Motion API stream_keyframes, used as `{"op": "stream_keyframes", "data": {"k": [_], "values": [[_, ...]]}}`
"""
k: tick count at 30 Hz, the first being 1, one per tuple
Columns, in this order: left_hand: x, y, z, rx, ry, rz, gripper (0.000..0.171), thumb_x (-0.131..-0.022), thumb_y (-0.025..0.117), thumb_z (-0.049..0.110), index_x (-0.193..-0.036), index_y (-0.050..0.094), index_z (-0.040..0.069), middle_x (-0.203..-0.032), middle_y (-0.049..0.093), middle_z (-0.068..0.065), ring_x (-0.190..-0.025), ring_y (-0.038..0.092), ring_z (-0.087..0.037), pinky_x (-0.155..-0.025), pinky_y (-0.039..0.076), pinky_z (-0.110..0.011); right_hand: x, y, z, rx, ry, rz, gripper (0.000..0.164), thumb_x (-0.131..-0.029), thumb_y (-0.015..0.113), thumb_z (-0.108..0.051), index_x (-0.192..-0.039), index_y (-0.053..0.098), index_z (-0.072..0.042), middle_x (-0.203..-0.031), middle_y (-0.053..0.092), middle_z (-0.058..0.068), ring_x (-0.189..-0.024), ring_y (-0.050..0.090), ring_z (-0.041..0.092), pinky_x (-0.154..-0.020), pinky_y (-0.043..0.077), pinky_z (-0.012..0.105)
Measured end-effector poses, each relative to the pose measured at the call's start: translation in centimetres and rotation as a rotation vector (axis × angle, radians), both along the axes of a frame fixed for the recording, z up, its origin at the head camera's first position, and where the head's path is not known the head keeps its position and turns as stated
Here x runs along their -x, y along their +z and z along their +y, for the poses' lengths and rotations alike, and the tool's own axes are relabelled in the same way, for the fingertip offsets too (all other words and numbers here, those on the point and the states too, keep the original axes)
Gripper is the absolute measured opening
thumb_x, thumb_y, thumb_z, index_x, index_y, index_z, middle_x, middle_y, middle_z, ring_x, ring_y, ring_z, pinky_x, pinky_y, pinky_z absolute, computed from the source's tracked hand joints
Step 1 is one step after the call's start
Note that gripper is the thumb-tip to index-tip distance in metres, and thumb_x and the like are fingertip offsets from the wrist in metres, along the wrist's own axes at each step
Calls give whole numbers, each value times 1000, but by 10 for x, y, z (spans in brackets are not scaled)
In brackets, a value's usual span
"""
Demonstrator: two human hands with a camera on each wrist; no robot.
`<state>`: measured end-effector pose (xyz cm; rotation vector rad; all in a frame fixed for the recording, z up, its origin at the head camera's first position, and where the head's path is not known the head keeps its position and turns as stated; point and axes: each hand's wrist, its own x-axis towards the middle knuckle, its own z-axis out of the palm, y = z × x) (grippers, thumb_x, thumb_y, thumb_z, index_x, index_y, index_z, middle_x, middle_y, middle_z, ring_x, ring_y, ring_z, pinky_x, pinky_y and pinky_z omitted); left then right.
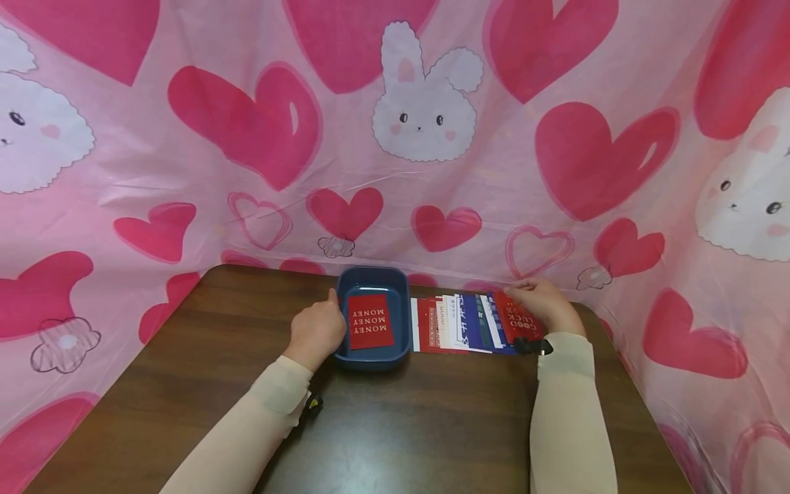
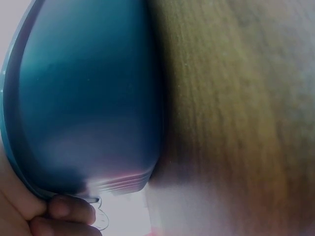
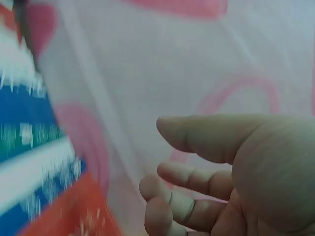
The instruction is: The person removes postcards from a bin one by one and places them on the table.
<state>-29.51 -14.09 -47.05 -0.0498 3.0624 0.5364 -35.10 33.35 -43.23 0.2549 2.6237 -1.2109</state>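
A dark blue rectangular tub (image 1: 372,362) stands at the table's back, and in it lies a red card (image 1: 371,321) printed MONEY on three lines. My left hand (image 1: 318,331) grips the tub's left rim; in the left wrist view, bent fingers (image 2: 74,210) meet the rim and the tub's outer wall (image 2: 93,98) fills much of the picture. To the tub's right, overlapping paper cards (image 1: 457,326) in red, white and blue form a row. Over the row's right end is my right hand (image 1: 546,307), beside a red GOOD LUCK card (image 1: 515,317). Its fingers (image 3: 197,137) are loosely bent with nothing between them.
The brown wooden table (image 1: 420,425) extends in front of the tub and cards. Behind and at both sides hangs a pink cloth (image 1: 345,165) with hearts and rabbits, close to the table's back edge. Dark wrist devices (image 1: 313,405) sit at both cuffs.
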Motion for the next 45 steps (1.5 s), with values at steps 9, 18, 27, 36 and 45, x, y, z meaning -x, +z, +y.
{"op": "stream_keyframes", "data": {"k": [9, 18, 27, 36, 45], "values": [[1, -3, -2, 1, 14, -5, 77, -111, 63, 35, -175, 38, 0, -81, 69, -12, -69, 66, -30, -60, 61, -43, -5, 28, -60, -83, 133, 114, 64, -106, 76, -54, -151, 67, -9, -146, 68, 25, -131, 68, 44, -115, 59, 61], [-2, -3, -2, -25, 22, -18, 79, -110, 65, 36, -175, 38, 0, -83, 70, -12, -70, 66, -29, -61, 63, -43, -1, 24, -117, -102, 265, 162, 55, -108, 74, -45, -147, 69, -6, -135, 76, 22, -118, 75, 41, -104, 64, 54], [1, 1, -4, -8, 19, -16, 79, -111, 64, 37, -176, 37, 1, -80, 68, -10, -70, 66, -29, -63, 63, -43, -1, 39, -195, -73, 407, 243, 52, -103, 83, -36, -143, 72, -5, -127, 76, 17, -109, 75, 34, -91, 68, 41], [2, 1, -5, -3, 10, -19, 78, -111, 63, 37, -176, 37, 1, -84, 71, -12, -69, 67, -29, -63, 64, -44, 15, 40, -263, -53, 473, 132, 56, -106, 81, -30, -150, 67, 0, -123, 82, 21, -103, 83, 37, -85, 71, 39], [1, -1, -1, 7, 2, 3, 74, -112, 60, 34, -173, 41, -1, -86, 73, -16, -69, 67, -32, -59, 60, -45, 30, 15, -302, -208, 431, 6, 43, -100, 88, -26, -125, 71, 5, -107, 77, 19, -93, 84, 37, -79, 73, 47]]}}
